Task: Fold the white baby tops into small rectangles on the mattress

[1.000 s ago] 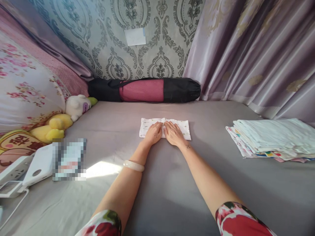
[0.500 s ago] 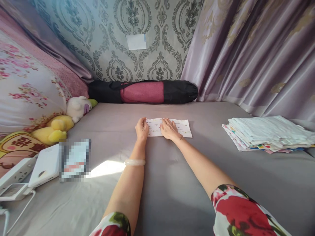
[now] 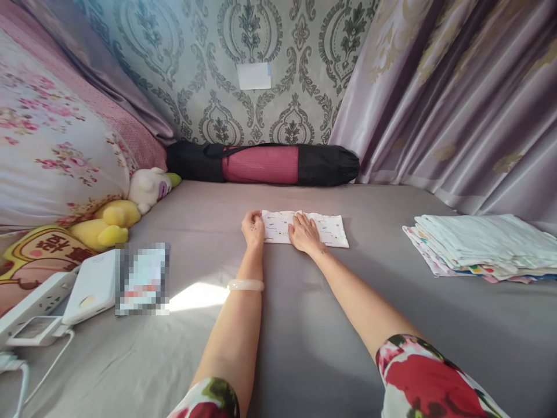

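A white cloth (image 3: pixel 333 226) with small printed figures lies flat in a folded rectangle on the grey bed sheet. My left hand (image 3: pixel 253 229) is at its left edge, fingers curled and closed on that edge; the fingertips are partly hidden. Across the middle of the cloth my right hand (image 3: pixel 305 232) lies flat, palm down with fingers stretched out, pressing on it. A pale bangle (image 3: pixel 246 285) circles my left forearm.
To the right sits a stack of folded cloths (image 3: pixel 483 241). A black and pink rolled bag (image 3: pixel 261 164) lies along the wall. On the left are plush toys (image 3: pixel 114 217), a white power bank (image 3: pixel 92 287), a power strip (image 3: pixel 41 299) with cables and a blurred packet (image 3: pixel 143 278).
The camera view has turned slightly left, shifting the scene rightward. Against the sheet, my left hand has moved slightly left at the cloth's edge. My right hand stays flat on the cloth.
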### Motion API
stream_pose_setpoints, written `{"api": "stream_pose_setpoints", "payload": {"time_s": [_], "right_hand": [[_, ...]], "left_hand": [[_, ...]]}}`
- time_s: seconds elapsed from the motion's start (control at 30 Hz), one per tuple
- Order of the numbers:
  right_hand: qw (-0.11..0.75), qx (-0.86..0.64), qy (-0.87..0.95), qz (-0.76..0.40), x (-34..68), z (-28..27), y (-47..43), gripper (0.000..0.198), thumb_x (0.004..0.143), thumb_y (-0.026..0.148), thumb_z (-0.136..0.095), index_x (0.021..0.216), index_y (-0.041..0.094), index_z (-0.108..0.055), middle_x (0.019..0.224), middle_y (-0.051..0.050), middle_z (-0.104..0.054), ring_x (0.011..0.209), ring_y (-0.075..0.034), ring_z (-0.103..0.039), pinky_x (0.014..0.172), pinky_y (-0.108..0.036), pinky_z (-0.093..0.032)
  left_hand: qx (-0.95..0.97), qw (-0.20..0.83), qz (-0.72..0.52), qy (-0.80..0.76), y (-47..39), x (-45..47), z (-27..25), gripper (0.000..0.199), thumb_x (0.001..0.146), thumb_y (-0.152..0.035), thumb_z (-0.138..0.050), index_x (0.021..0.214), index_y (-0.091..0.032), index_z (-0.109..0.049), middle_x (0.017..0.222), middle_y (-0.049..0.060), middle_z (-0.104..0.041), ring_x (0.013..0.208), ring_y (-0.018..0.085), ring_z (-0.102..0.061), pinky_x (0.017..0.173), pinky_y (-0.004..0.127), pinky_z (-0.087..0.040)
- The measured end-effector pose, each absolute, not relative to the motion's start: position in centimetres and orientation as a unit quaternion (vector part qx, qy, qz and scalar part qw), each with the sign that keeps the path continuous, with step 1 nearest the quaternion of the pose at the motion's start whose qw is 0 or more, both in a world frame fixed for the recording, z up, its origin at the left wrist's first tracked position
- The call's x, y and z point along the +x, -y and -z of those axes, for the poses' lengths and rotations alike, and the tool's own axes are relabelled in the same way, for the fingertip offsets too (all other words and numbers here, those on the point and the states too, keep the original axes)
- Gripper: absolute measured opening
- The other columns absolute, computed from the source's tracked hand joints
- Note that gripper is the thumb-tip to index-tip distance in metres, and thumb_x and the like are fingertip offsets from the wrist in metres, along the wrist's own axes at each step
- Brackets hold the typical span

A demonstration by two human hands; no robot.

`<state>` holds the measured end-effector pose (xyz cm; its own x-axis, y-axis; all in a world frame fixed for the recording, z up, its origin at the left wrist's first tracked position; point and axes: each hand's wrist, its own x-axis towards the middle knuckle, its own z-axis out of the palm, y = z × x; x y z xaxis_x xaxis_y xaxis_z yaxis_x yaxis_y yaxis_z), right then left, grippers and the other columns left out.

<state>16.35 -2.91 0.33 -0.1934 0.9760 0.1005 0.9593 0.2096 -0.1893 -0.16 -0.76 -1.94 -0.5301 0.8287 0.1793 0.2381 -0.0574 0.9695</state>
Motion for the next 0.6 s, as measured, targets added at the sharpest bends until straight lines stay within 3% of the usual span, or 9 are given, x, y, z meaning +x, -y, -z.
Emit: {"api": "stream_pose_setpoints", "payload": {"time_s": [0.6], "right_hand": [[0.091,-0.608,0.788,-0.045,12.4,-0.2,2.5,0.058,0.1,0.034,-0.023,0.148,0.003,-0.033,0.156,-0.014,-0.028,0.144,-0.025,-0.021,0.118,-0.04,-0.012]], "left_hand": [[0.376,0.267,-0.624,-0.631,0.3,-0.5,2.6,0.031,0.078,-0.014,-0.041,0.098,-0.015,-0.066,0.096,0.009,-0.073,0.096,0.019,-0.069,0.091,0.033,-0.051]]}}
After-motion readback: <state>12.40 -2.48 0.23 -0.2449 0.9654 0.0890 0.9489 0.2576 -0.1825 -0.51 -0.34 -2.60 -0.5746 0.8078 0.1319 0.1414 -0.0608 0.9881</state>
